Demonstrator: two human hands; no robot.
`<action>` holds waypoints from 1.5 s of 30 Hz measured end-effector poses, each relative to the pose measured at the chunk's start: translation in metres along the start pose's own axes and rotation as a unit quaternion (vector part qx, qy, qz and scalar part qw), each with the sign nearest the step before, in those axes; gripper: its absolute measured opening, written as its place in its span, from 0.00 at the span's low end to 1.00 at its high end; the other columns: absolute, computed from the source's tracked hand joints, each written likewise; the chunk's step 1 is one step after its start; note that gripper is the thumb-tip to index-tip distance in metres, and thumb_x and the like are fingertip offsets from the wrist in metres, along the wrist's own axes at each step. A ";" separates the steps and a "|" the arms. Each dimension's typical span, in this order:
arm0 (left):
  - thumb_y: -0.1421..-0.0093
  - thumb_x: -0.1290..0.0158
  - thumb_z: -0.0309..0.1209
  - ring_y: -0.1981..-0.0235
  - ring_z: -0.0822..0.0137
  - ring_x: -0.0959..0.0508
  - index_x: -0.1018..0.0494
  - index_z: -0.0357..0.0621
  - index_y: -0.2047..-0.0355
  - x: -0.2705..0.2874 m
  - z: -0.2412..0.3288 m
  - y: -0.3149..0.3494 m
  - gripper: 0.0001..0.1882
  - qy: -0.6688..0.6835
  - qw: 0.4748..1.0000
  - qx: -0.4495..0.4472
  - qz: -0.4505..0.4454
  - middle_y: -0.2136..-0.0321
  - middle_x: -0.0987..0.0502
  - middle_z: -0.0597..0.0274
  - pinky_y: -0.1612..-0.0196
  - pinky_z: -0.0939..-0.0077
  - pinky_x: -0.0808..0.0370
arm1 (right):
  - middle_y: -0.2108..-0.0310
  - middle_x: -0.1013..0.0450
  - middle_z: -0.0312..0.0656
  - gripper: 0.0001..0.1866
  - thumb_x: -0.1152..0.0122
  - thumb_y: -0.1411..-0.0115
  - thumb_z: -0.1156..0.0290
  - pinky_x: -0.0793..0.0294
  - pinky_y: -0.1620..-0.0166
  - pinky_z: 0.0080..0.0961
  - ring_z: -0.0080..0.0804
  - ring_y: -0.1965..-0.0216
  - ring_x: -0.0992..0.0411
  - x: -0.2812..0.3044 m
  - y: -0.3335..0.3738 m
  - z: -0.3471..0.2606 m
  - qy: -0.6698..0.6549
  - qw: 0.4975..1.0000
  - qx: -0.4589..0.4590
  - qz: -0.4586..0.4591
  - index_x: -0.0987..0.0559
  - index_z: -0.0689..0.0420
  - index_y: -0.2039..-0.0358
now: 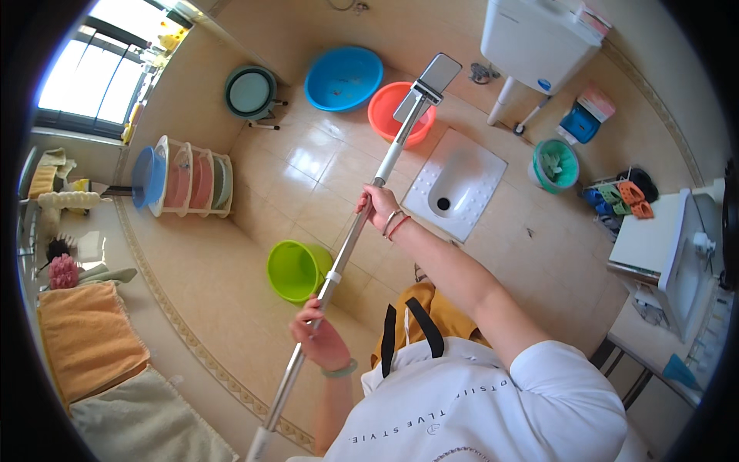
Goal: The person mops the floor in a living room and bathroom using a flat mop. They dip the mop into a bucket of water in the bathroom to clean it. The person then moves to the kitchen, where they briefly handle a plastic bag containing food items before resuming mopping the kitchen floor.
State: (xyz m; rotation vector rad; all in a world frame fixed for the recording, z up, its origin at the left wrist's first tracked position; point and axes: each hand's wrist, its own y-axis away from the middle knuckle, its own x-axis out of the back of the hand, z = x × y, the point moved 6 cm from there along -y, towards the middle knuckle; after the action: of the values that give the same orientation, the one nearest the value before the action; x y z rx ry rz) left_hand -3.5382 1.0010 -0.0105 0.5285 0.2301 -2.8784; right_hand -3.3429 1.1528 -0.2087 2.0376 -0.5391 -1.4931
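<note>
Silver metal is slanting across my whole view: the pole (pixel 350 242) is running from the lower left up to the top middle, where its flat plate (pixel 442 73) is overlapping the red basin (pixel 381 108); I am not managing to tell whether the two are touching. The right hand (pixel 379 208) is closing its fingers around the pole's middle. The left hand (pixel 327 344) is half curling against it lower down, but is blurring, so I am unable to tell how firmly it is gripping. I am judging the step in hand to be positioning the pole, with the next move probably calling for a surer lower grip and a careful swing of the plate clear of the basins.

Around this, the tiled floor (pixel 523 281) is shining, catching window light on its left. Beige wall (pixel 423 35) is rising behind. At the left, the window (pixel 85 77) is glowing; at the upper right, the white tank (pixel 531 46) is hanging on the wall. The squat toilet (pixel 481 165) is sitting flush with the tiles. The blue basin (pixel 344 85) is standing beside the red one, the green bucket (pixel 289 269) is tilting near the left hand, and shoes (pixel 635 196) are crowding a small rack at the right
</note>
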 end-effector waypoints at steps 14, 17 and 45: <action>0.31 0.65 0.43 0.47 0.52 0.31 0.40 0.47 0.79 0.029 -0.002 -0.001 0.20 -0.039 0.977 0.110 0.179 0.67 0.24 0.57 0.39 0.58 0.39 | 0.83 0.30 0.44 0.09 0.51 0.42 0.71 0.23 0.74 0.36 0.37 0.80 0.27 0.025 -0.033 0.078 0.203 0.965 -0.152 0.062 0.30 0.61 0.77; 0.31 0.64 0.45 0.49 0.54 0.28 0.36 0.47 0.82 0.020 0.036 -0.010 0.24 -0.051 0.967 0.110 0.223 0.71 0.22 0.61 0.42 0.62 0.32 | 0.76 0.27 0.46 0.12 0.50 0.38 0.64 0.20 0.67 0.40 0.41 0.74 0.25 -0.005 -0.005 0.077 0.046 0.978 -0.201 0.036 0.31 0.61 0.69; 0.39 0.53 0.25 0.62 0.59 0.26 0.38 0.39 0.73 -0.132 -0.117 -0.381 0.07 -0.112 0.971 0.079 -0.197 0.74 0.26 0.53 0.41 0.51 0.40 | 0.64 0.25 0.38 0.08 0.50 0.41 0.61 0.29 0.55 0.48 0.35 0.61 0.25 -0.139 -0.213 -0.017 -0.125 0.979 -0.158 0.018 0.33 0.49 0.65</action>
State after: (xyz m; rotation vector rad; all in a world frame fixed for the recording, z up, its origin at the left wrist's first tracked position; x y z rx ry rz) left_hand -3.4658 1.4137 -0.0263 0.1926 0.0758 -3.3315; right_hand -3.3695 1.4046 -0.2402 1.6025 -0.4016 -1.7026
